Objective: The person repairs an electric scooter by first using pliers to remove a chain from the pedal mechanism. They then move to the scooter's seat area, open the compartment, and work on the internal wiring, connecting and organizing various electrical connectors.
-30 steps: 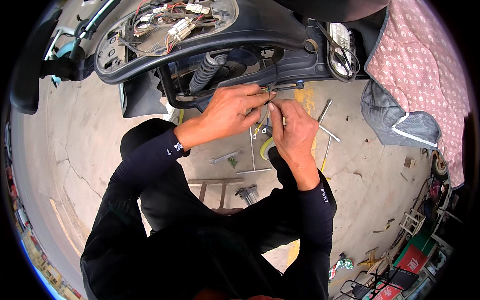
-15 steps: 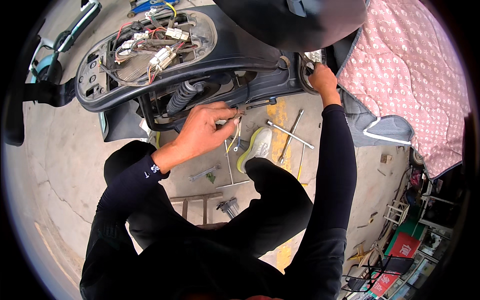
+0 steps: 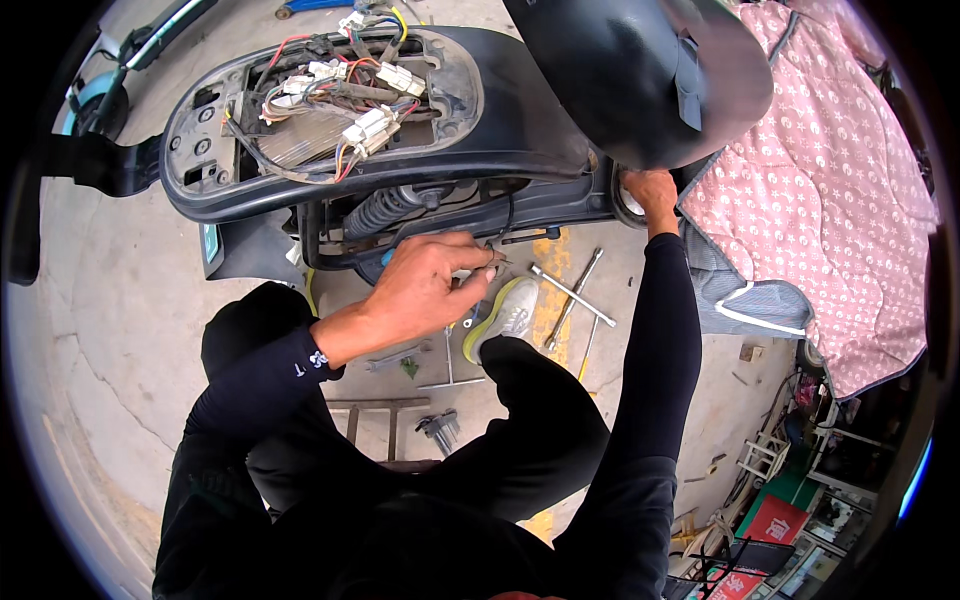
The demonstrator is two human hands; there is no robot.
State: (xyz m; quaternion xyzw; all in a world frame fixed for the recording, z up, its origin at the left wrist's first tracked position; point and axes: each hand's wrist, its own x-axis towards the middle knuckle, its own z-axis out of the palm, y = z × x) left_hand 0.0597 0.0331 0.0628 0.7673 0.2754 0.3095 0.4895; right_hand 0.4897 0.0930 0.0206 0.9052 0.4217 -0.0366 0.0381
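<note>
Left hand (image 3: pixel 424 285) pinches thin wire (image 3: pixel 504 262), well apart from right hand (image 3: pixel 653 192).

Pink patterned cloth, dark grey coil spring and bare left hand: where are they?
Pink patterned cloth (image 3: pixel 815 205): head view, middle.
Dark grey coil spring (image 3: pixel 384 212): head view, coils.
Bare left hand (image 3: pixel 408 286): head view, back.

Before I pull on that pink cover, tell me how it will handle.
The pink cover will probably be floppy, since it drapes in soft creases. It may feel bulky rather than thin, as its surface looks quilted. It seems unlikely to roll, though its loose grey underside might swing or fold over.
</note>
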